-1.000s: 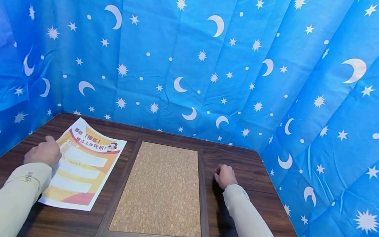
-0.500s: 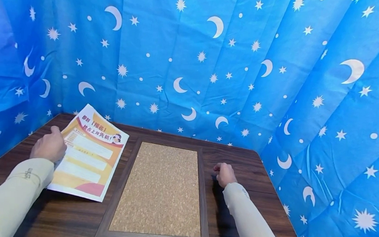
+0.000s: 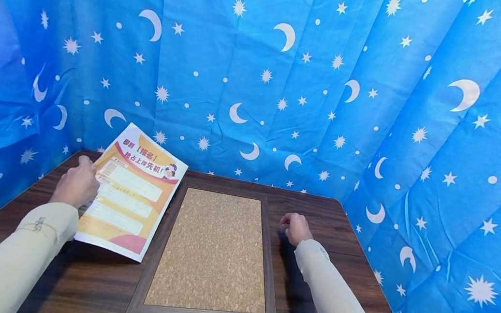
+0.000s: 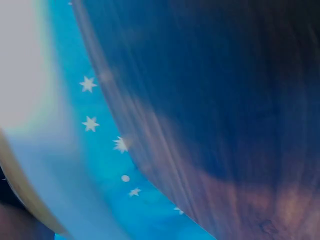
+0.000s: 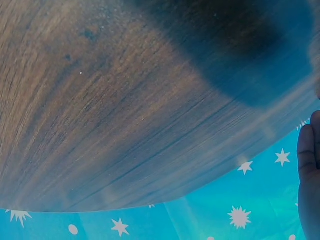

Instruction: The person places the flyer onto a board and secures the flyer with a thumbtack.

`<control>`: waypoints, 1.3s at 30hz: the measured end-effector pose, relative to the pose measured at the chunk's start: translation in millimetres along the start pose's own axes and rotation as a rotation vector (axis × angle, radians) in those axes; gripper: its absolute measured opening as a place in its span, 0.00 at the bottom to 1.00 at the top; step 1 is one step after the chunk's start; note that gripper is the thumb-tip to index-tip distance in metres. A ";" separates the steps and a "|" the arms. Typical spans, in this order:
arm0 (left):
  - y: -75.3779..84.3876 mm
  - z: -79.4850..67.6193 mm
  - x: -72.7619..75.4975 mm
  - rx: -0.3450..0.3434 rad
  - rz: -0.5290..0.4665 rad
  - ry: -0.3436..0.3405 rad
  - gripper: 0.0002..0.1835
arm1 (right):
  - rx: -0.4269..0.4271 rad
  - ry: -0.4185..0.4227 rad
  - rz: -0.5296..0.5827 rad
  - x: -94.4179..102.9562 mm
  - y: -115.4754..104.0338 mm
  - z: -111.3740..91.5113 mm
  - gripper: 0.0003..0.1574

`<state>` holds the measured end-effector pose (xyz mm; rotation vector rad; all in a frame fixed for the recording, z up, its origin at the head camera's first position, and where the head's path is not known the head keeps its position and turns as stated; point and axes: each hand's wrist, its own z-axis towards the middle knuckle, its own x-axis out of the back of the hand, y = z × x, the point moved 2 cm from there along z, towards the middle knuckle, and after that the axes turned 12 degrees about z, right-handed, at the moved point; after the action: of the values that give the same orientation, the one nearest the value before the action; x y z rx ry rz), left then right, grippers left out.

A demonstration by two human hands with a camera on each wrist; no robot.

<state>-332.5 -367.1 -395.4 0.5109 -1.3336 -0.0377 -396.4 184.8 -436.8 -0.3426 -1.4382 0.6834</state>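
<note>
A printed paper flyer [image 3: 130, 191], yellow, white and red with Chinese lettering, is raised and tilted over the left side of the table. My left hand [image 3: 77, 181] pinches it by its left edge; the thumb is behind the sheet, out of sight in the head view. The flyer's lower right part reaches close to the frame of a cork board [image 3: 211, 250], which lies flat in a dark wooden frame. Right of the board, my right hand [image 3: 296, 227] is low over the table with its fingers loosely bent, holding nothing. Its fingertips [image 5: 307, 150] show at the right wrist view's edge.
The dark wood-grain table [image 3: 330, 259] has rounded back corners. A blue curtain [image 3: 256, 79] with white moons and stars hangs behind it and along both sides, close to the table's edges.
My left hand has lifted the flyer and carried it away from me and to the right, toward the board, its far end tipping up. My right hand has barely shifted.
</note>
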 end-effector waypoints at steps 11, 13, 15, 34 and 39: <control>29.8 2.0 4.0 -0.074 -0.022 0.029 0.27 | 0.019 0.011 0.005 3.4 -5.0 -0.3 0.09; 33.1 1.5 3.1 -0.088 -0.027 0.019 0.28 | 0.031 0.015 -0.002 4.4 -6.3 0.6 0.09; 36.6 0.4 1.2 -0.102 -0.034 0.005 0.27 | 0.040 0.015 -0.007 5.4 -7.6 1.5 0.09; 64.6 -7.8 -51.3 -0.092 -0.058 -0.114 0.23 | 0.050 0.046 -0.016 11.3 -13.8 4.5 0.11; 68.8 -10.3 -63.8 -0.057 -0.052 -0.155 0.24 | 0.049 0.047 -0.011 12.8 -13.4 5.0 0.11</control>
<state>-356.8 -282.5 -429.5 0.5022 -1.4661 -0.1607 -398.5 181.6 -418.0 -0.3106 -1.3757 0.6968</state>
